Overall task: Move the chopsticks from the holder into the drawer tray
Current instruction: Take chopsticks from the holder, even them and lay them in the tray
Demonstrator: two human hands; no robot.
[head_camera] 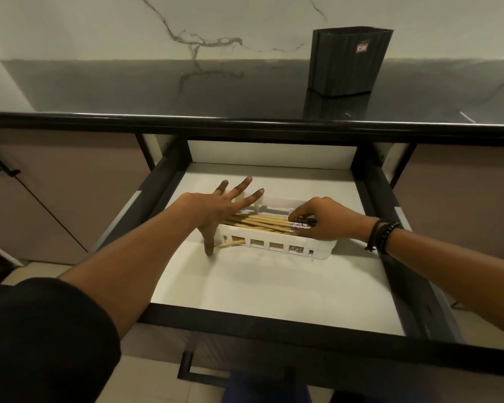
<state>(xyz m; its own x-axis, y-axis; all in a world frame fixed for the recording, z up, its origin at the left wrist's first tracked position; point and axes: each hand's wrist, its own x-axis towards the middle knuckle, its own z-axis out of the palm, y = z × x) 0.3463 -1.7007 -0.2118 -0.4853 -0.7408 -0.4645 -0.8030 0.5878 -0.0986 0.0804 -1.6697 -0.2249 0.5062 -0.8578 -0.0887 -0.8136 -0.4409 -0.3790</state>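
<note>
As things stand, chopsticks [259, 221]: down in the tray [277, 246], bundle lying flat, long axis running left to right across the drawer [274, 289].
Ends: plain tips point left, patterned ends point right.
Right grip [328, 219]: fingers curled down onto the patterned ends, holding the bundle there.
Left grip [216, 209]: wide open, fingers splayed straight over the tip end, thumb pointing down to the drawer floor just outside the tray's left wall.
Stray [230, 244]: one stick pokes out past the tray's left end, tip just beside that thumb (that's the one to watch).
Nearer grip: the left, clearly, for the stray; the right owns the far ends.
Next move, my call: nudge the stray rightward along its own axis, into the tray, while the right steadies the bundle.
Holder [348, 62]: black, upright on the table [128, 88], well apart, no sticks showing above its rim.
Progress, judged: nearly done, tidying only.
</note>
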